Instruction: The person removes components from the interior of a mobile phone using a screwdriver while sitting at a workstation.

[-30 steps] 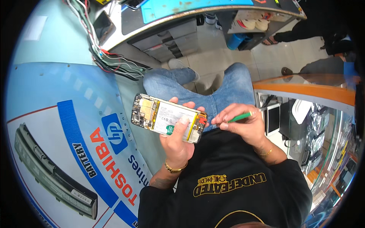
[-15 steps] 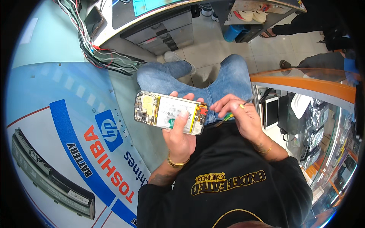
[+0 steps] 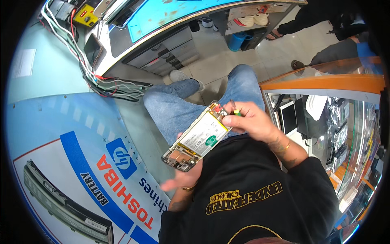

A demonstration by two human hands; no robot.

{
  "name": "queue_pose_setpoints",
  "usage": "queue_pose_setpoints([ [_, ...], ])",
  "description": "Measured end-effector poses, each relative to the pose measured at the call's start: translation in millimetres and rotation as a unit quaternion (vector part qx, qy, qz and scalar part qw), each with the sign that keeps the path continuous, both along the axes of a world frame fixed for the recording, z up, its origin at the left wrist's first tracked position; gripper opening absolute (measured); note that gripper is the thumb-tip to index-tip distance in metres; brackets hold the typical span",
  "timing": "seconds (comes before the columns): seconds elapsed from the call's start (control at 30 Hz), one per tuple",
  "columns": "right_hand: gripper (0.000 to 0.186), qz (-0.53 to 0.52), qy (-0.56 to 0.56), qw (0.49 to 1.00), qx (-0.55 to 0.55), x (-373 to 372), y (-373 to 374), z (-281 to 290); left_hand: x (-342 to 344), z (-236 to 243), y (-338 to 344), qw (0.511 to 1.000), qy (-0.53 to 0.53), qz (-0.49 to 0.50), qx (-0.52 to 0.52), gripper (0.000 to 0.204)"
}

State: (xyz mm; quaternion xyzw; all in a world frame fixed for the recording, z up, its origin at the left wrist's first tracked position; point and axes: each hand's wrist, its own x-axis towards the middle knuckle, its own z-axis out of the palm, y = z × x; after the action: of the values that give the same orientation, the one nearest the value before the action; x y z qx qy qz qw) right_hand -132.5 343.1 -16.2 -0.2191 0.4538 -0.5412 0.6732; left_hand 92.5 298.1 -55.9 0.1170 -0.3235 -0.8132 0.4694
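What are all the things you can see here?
Opened phone with white battery: one, silver-framed, over the lap, in both hands.
Green-handled tool: one, in the right hand.
Bundle of wires: one, white, red and black, hanging off the bench at upper left.
Blue bench mat: one, top.
Blue-and-white poster: one, left.
Orange-edged glass counter: one, right.
Left hand: under the phone.
Right hand: at the phone's top end.
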Motion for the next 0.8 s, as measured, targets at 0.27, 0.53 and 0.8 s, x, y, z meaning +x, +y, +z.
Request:
queue_pose_setpoints([
  [0.27, 0.018, 0.245, 0.443, 0.843, -0.182, -24, -10, 34, -1, 18, -19, 0.956, -0.249, -0.153, 0.002, 0.094],
  [0.53, 0.020, 0.189, 0.362, 0.896, -0.174, -17, 0, 52, -4, 21, 1, 0.942, -0.281, -0.087, -0.163, 0.043],
  [0.8, 0.057, -0.029, 0.245, 0.964, -0.103, -27, 26, 58, -4, 26, 8, 0.958, -0.244, -0.020, -0.148, 0.028],
])
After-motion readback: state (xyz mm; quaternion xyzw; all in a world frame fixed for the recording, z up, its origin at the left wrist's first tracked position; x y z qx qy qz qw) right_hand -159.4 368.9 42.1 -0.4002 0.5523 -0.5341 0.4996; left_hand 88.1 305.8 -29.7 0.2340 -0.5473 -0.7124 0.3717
